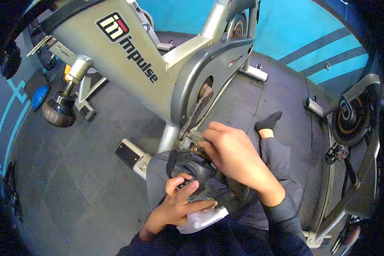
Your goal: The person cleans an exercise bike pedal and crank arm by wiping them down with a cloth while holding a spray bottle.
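Note:
In the head view my left hand is closed on the side of a black bike pedal, thumb and index finger at its edge. A white translucent plastic piece rests under the other fingers of that hand. My right hand pinches a small greyish scrap, like a rag, at the joint between pedal and crank arm. The crank arm looks worn and dirty. It comes down from the grey chain cover of the exercise bike. My right fingers hide part of the pedal spindle.
The beige Impulse bike frame fills the upper middle, with its rear foot left of the pedal. Another bike stands at the right. A foot in a dark sock lies on the dark mat floor. Blue walls rise behind.

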`<state>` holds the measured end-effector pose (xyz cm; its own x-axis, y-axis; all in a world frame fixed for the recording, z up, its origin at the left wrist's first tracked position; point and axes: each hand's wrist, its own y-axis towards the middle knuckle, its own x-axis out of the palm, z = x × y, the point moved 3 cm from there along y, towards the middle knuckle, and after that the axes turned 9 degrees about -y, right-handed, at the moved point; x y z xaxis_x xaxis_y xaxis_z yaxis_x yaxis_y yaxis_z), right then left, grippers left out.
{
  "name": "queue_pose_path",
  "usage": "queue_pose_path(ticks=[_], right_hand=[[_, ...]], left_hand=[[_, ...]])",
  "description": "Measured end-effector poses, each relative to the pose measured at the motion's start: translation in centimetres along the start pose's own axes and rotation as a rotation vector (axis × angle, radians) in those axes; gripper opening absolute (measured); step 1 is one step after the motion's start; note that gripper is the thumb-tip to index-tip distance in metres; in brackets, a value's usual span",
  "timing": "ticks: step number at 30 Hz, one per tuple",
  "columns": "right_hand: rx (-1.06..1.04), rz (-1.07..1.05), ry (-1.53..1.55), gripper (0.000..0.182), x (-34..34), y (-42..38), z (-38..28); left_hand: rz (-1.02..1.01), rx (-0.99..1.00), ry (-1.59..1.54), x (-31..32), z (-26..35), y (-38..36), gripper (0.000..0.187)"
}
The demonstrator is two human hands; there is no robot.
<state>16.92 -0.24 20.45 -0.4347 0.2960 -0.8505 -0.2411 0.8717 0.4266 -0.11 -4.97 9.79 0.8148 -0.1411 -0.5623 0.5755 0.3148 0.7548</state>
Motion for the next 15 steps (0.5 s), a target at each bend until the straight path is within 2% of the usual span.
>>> queue_pose_path(ticks=[5, 10, 15], right_hand=[[-0.03, 0.004, 0.0, 0.011, 0.9, 0.5, -0.2], [0.016, -0.002, -0.142, 0.01, -0.8, -1.8, -0.4], [0.04, -0.024, -0.132, 0.009, -1.3, -2.5, -0.3]], left_hand=[[0.003, 0.004, 0.012, -0.2, 0.2, 0.0, 0.033], [0.015, 0.006, 0.027, -0.2, 0.1, -0.2, 0.033], [0.025, -0.004, -0.004, -0.1, 0.1, 0.1, 0.037]])
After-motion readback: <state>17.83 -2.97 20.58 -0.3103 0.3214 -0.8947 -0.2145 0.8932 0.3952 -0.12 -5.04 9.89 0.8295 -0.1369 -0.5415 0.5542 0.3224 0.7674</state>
